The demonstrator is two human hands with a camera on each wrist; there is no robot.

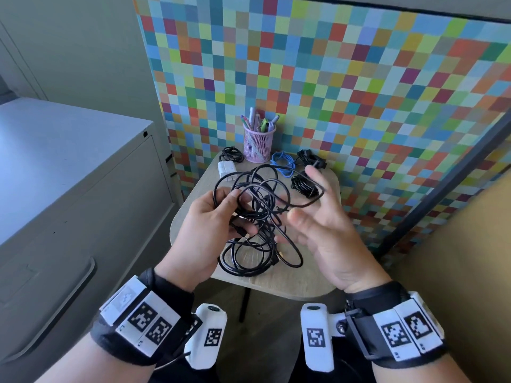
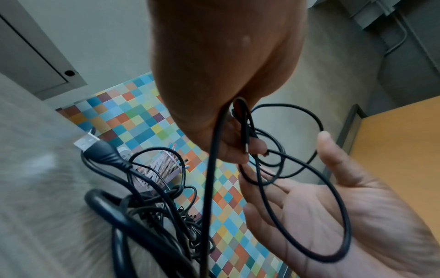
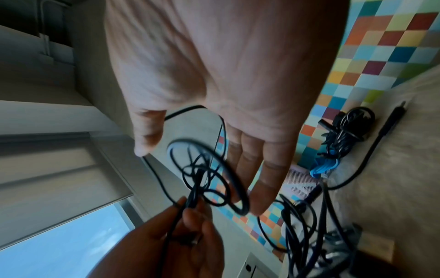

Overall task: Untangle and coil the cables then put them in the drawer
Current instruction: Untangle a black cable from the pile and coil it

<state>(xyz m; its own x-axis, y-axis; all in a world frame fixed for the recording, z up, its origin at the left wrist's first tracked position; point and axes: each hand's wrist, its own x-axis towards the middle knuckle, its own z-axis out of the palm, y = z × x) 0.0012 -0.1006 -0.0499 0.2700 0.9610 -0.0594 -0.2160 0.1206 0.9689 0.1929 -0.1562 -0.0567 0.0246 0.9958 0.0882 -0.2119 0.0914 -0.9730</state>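
A tangle of black cables (image 1: 258,244) hangs from my left hand (image 1: 235,205) down onto the small wooden table (image 1: 304,283). The left hand grips several loops of it between thumb and fingers (image 2: 238,148). My right hand (image 1: 307,197) is held open beside it, palm (image 2: 333,216) up and fingers spread. One wide loop (image 2: 342,206) of the cable lies across the palm and fingers (image 3: 262,184). A USB plug (image 2: 87,143) sticks out of the tangle. The grey cabinet's drawer front (image 1: 83,217) at the left is shut.
Coiled cables lie at the back of the table: a black one (image 1: 232,154), a blue one (image 1: 282,161) and two more black ones (image 1: 309,158) (image 1: 304,186). A white charger (image 1: 226,170) and a pink mesh pen cup (image 1: 258,142) stand by the checkered wall.
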